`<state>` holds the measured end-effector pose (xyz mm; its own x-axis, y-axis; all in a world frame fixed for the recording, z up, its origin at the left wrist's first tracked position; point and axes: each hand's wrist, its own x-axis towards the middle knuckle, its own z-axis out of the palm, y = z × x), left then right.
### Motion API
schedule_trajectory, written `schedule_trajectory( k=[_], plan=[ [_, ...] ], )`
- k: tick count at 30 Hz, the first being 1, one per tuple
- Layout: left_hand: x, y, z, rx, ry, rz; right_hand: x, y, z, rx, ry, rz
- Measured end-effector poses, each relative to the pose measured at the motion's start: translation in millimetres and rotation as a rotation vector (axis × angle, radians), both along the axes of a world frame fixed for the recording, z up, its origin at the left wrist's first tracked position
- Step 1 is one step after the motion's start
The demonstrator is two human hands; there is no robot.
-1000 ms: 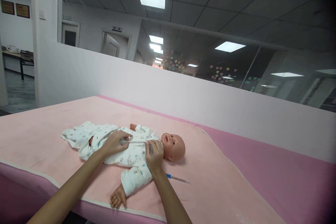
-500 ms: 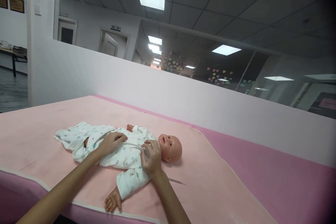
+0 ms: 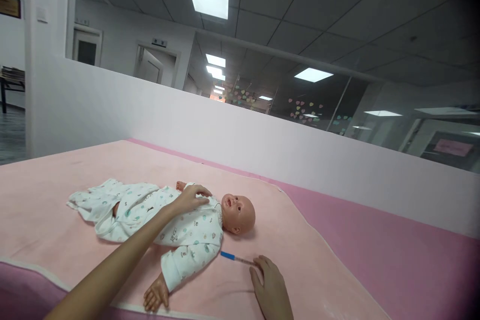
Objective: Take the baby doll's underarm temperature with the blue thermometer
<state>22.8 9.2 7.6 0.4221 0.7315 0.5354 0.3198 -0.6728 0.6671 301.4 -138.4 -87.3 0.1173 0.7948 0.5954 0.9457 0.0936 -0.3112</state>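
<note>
Near the shoulder of a bald plastic baby doll in white printed clothes (image 3: pixel 191 230), I see a thin stick with a blue end (image 3: pixel 228 255), lying on the pale pink cloth (image 3: pixel 307 265). At its other end is the person's right hand (image 3: pixel 272 285); whether its fingers are clamped on the stick, I cannot tell. The left hand (image 3: pixel 190 201) is over the doll's chest, its fingers slightly apart. Behind the cloth stands a low white wall (image 3: pixel 262 147).
</note>
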Motion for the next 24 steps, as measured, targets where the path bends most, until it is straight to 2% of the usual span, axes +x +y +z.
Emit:
schedule_trajectory(
  k=[3, 5, 8, 12, 15, 18, 21, 24],
  plan=[
    [12.7, 7.2, -11.3, -0.096, 0.133, -0.159, -4.1, -7.0, 10.1, -0.103, 0.017, 0.016],
    [14.1, 8.8, -19.8, -0.115, 0.134, -0.181, -7.4, -14.6, 23.6, -0.16, 0.033, -0.002],
    [13.3, 7.5, -28.9, -0.076, 0.027, -0.11, -11.3, -28.6, 48.0, -0.157, 0.092, -0.018],
    [12.1, 7.1, -32.8, -0.106, -0.184, 0.004, -34.5, -32.2, 76.9, -0.015, 0.186, -0.003],
    [10.4, 9.0, -32.9, -0.24, -0.338, -0.032, -71.0, -4.4, 82.4, 0.105, 0.146, 0.038],
    [8.2, 8.6, -33.0, -0.357, -0.478, -0.085, -112.4, 46.3, 75.2, 0.188, -0.032, 0.086],
    [6.7, 6.8, -32.8, -0.416, -0.535, -0.124, -146.3, 98.3, 70.9, 0.038, -0.237, 0.025],
    [5.7, 7.4, -32.1, -0.438, -0.579, -0.147, -165.1, 131.6, 73.7, -0.013, -0.272, 0.014]
  ],
)
